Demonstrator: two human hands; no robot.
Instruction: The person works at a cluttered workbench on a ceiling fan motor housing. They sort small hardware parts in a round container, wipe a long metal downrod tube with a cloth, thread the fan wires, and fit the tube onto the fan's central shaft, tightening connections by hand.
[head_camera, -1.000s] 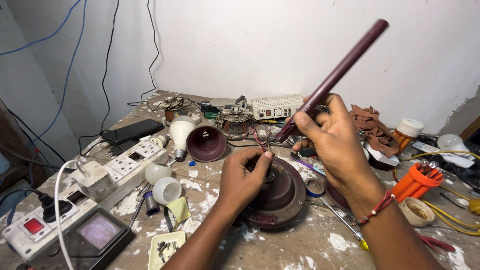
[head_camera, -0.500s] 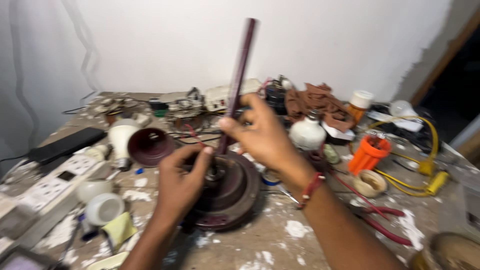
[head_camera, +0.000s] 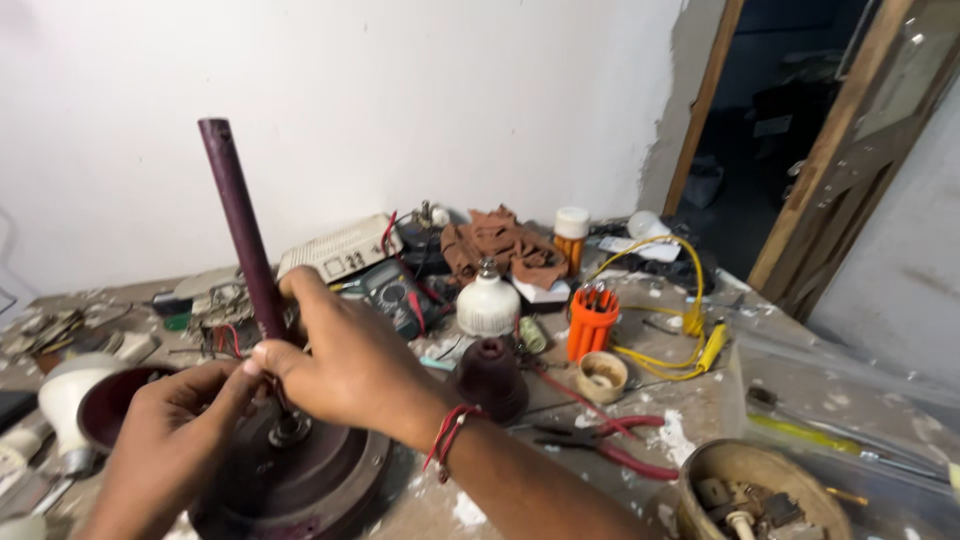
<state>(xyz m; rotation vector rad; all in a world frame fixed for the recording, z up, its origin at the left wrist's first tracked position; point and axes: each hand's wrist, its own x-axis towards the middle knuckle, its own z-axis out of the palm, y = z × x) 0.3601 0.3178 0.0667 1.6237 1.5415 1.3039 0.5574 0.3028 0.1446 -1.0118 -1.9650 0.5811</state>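
Note:
My right hand (head_camera: 340, 362) grips the lower part of a long maroon rod (head_camera: 238, 222) that stands nearly upright out of a dark maroon round motor body (head_camera: 315, 478) lying on the bench. My left hand (head_camera: 172, 445) sits at the rod's base, fingers closed around the shaft and the red wires coming out of the hub. A red thread is tied around my right wrist.
A maroon cup-shaped cover (head_camera: 108, 405) lies left; a maroon cone-shaped cover (head_camera: 489, 377), white bulb (head_camera: 487, 302), orange screwdriver holder (head_camera: 591, 322), tape roll (head_camera: 602, 375), red pliers (head_camera: 602, 441), yellow cable (head_camera: 678, 352) and parts bowl (head_camera: 760, 493) lie right. A multimeter (head_camera: 396, 293) lies behind. A wooden door frame (head_camera: 830, 150) stands far right.
The view has swung to the right, showing the door frame. The rod has gone from leaning right to nearly upright, and both hands have stayed on it at the motor hub.

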